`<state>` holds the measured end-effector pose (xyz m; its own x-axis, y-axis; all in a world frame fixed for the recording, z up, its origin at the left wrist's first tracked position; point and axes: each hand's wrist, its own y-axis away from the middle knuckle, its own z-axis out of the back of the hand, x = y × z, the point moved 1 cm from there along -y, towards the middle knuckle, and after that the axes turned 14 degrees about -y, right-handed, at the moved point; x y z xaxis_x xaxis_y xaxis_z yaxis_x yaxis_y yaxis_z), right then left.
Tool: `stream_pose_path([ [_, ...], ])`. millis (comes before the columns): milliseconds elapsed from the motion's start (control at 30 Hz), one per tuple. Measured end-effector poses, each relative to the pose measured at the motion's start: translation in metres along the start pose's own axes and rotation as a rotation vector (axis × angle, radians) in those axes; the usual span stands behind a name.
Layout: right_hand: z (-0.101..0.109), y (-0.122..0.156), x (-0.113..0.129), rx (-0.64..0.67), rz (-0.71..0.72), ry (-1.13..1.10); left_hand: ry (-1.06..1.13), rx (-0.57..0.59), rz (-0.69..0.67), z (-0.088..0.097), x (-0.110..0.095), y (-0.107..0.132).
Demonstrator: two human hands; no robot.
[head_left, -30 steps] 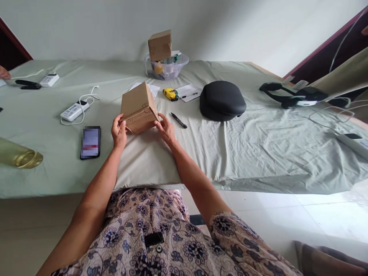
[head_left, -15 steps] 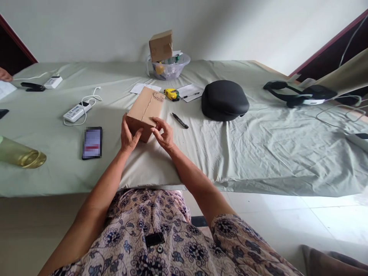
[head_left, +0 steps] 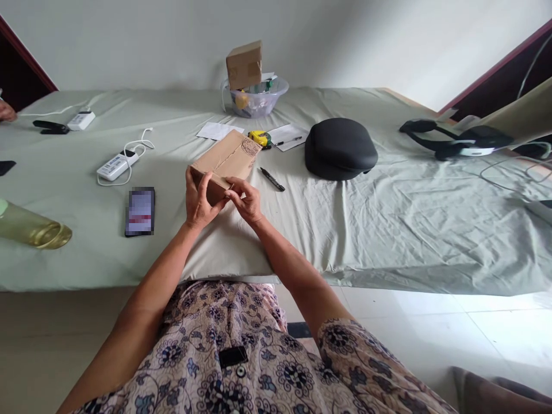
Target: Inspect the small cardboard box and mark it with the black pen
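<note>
Both hands, left (head_left: 197,202) and right (head_left: 246,199), gripped the box (head_left: 226,163) at its near flap, fingers pinching it; pressing the flap seemed next.

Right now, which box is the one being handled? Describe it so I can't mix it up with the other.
On the green-sheeted table, look at the near edge, between the phone and the black pen. The flat brown box is there, gripped by the left hand and right hand. The other box sits on a clear bowl by the wall.
</note>
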<state>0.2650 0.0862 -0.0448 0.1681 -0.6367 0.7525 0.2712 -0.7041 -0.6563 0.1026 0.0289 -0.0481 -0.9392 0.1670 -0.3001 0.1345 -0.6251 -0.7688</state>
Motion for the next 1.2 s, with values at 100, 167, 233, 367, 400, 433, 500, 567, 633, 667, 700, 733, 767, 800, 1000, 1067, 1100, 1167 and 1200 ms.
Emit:
stream_pose_path([
  [100, 0.005, -0.002, -0.002, 0.004, -0.021, 0.011, 0.044, -0.015, -0.010, 0.001, 0.001, -0.001],
  [167, 0.012, -0.004, -0.005, -0.023, -0.031, 0.022, 0.078, -0.016, -0.036, 0.003, 0.005, -0.001],
  [233, 0.020, -0.008, -0.011, -0.105, -0.045, 0.032, 0.117, -0.009, -0.060, 0.006, 0.012, -0.001],
  [367, 0.044, -0.018, -0.025, -0.362, -0.089, 0.043, 0.194, 0.028, -0.065, 0.014, 0.025, -0.004],
  [400, 0.050, -0.020, -0.028, -0.419, -0.096, 0.045, 0.218, 0.046, -0.054, 0.016, 0.028, -0.005],
  [433, 0.056, -0.022, -0.030, -0.466, -0.101, 0.045, 0.249, 0.066, -0.039, 0.017, 0.029, -0.006],
  [500, 0.066, -0.024, -0.031, -0.533, -0.104, 0.040, 0.335, 0.106, -0.001, 0.019, 0.031, -0.007],
  [567, 0.072, -0.024, -0.030, -0.556, -0.107, 0.034, 0.430, 0.138, 0.039, 0.019, 0.032, -0.008],
  [633, 0.075, -0.025, -0.028, -0.551, -0.115, 0.023, 0.511, 0.156, 0.074, 0.019, 0.032, -0.008],
  [667, 0.075, -0.026, -0.027, -0.540, -0.125, 0.008, 0.545, 0.156, 0.094, 0.019, 0.033, -0.009],
  [700, 0.075, -0.027, -0.026, -0.524, -0.138, -0.018, 0.576, 0.152, 0.118, 0.019, 0.033, -0.009],
  [733, 0.075, -0.027, -0.026, -0.506, -0.152, -0.052, 0.606, 0.143, 0.145, 0.019, 0.034, -0.009],
  [767, 0.073, -0.028, -0.026, -0.483, -0.168, -0.088, 0.633, 0.127, 0.172, 0.019, 0.035, -0.010],
  [800, 0.072, -0.029, -0.027, -0.458, -0.183, -0.119, 0.655, 0.105, 0.198, 0.019, 0.036, -0.011],
  [1000, 0.064, -0.027, -0.029, -0.387, -0.231, -0.168, 0.776, -0.052, 0.320, 0.017, 0.041, -0.016],
  [1067, 0.062, -0.026, -0.030, -0.382, -0.230, -0.169, 0.828, -0.063, 0.375, 0.017, 0.042, -0.016],
  [1100, 0.062, -0.026, -0.030, -0.379, -0.230, -0.169, 0.851, -0.066, 0.400, 0.017, 0.043, -0.016],
  [1167, 0.062, -0.026, -0.031, -0.371, -0.230, -0.175, 0.883, -0.076, 0.436, 0.017, 0.043, -0.016],
  [1200, 0.062, -0.026, -0.031, -0.364, -0.231, -0.182, 0.889, -0.081, 0.447, 0.017, 0.044, -0.016],
])
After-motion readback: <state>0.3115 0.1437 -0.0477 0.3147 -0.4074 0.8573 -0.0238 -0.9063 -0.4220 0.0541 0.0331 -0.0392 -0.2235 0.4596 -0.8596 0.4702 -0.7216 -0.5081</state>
